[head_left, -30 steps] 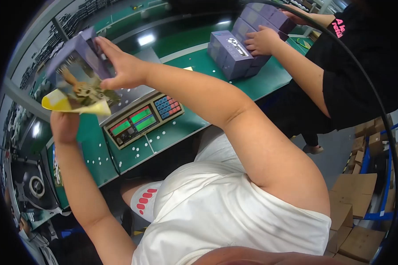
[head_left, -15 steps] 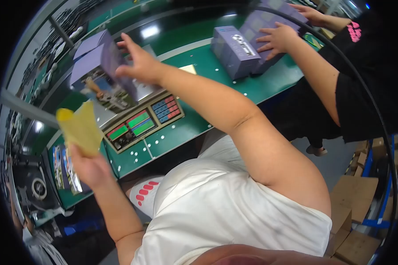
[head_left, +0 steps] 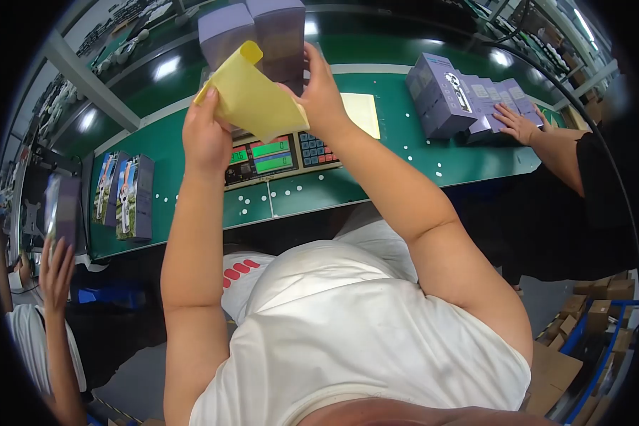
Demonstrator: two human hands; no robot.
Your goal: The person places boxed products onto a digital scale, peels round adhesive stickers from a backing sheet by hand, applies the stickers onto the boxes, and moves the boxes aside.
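Note:
My left hand is closed on a yellow sheet, pinched at its left edge, with its top corner curled over. My right hand is at the near right edge of a purple box, thumb on the front and fingers along the side. Another purple box stands against it on the left. Both boxes are on a counting scale with green displays and a keypad, and the yellow sheet hides part of them and of the scale.
A pale yellow sheet lies right of the scale. Farther right, a co-worker's hand touches a row of purple boxes. Two boxes with pictures stand at left, where another person's hand holds a box. White dots dot the green table.
My left hand has brought the yellow sheet up and right, in front of the boxes. My right hand has closed on the box edge. The person at left has a box raised.

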